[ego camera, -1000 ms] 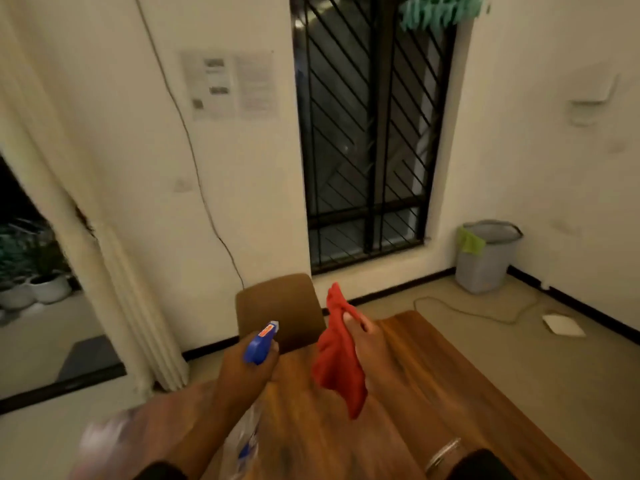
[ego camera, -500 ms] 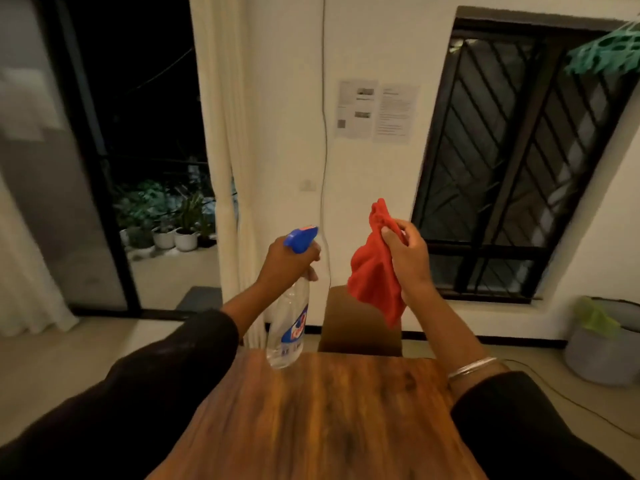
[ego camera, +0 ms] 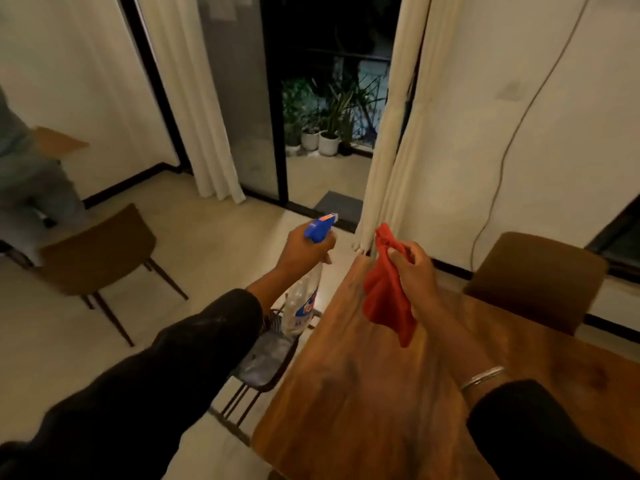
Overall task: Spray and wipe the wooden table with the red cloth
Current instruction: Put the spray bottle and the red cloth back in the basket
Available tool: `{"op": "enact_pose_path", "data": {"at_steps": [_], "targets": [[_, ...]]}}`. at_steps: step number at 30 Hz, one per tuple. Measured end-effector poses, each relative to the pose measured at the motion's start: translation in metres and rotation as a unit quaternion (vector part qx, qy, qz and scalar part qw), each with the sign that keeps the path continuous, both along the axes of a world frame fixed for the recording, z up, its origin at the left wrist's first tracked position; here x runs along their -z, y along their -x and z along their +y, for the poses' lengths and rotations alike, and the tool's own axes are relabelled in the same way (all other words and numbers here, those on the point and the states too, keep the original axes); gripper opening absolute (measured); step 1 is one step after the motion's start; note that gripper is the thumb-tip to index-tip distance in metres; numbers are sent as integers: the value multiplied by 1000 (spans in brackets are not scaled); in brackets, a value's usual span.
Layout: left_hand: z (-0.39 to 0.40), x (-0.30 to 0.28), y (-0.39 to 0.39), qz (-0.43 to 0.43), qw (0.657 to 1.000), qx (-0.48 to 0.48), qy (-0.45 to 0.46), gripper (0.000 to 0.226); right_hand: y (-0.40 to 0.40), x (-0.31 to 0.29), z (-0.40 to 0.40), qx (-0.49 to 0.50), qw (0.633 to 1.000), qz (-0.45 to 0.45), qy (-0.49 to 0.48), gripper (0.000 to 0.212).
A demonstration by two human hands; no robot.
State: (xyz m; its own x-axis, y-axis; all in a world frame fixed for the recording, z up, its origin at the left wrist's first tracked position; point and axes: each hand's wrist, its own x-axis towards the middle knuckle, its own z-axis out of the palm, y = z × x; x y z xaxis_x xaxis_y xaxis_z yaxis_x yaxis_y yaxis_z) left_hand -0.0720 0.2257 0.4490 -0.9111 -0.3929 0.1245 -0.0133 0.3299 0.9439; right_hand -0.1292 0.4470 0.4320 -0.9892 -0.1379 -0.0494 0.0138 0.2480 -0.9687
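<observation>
The wooden table (ego camera: 363,393) fills the lower right of the view. My left hand (ego camera: 301,251) grips a clear spray bottle (ego camera: 300,306) with a blue trigger head, held upright in the air just left of the table's edge. My right hand (ego camera: 414,271) holds the bunched red cloth (ego camera: 388,299) above the table's far corner, and the cloth hangs down without touching the wood. Both arms wear black sleeves, and a silver bangle sits on the right wrist.
A brown chair (ego camera: 533,278) stands at the table's far side, another brown chair (ego camera: 93,251) at left. A dark metal-framed chair (ego camera: 263,362) is tucked beside the table's left edge. Curtains (ego camera: 391,133) frame an open balcony door with potted plants (ego camera: 325,133). A person (ego camera: 24,188) sits far left.
My view has swung left, from the barred window to the balcony door. Both hands have kept their grip and come lower, and the table now lies to the right.
</observation>
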Motion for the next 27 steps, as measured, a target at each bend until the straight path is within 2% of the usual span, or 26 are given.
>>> {"op": "enact_pose_path", "data": {"at_steps": [5,9,12,15,17,19,21,23,27], "targets": [[-107,105,-15,-46,997,-47,-43,19,20,88,-121,-26,994,-102,-8,42],[-160,196,-23,-90,993,-43,-65,20,35,162,-195,-32,988,-152,-19,28],[-181,256,-31,-120,987,-37,-103,29,43,215,-228,-22,978,-206,-21,31],[-197,321,-36,-136,980,-27,-144,54,52,268,-252,-1,955,-296,33,35],[-204,358,-36,-172,976,-34,-131,50,56,302,-261,32,932,-352,80,44],[-210,390,-32,-166,978,-35,-120,42,57,332,-267,66,906,-398,124,60],[-214,415,-24,-171,978,-29,-113,41,57,358,-273,66,900,-408,139,76],[-217,436,-19,-168,979,-16,-114,42,58,381,-282,70,908,-398,112,81],[-222,470,-19,-173,978,14,-113,46,66,417,-297,115,905,-398,93,59]]}}
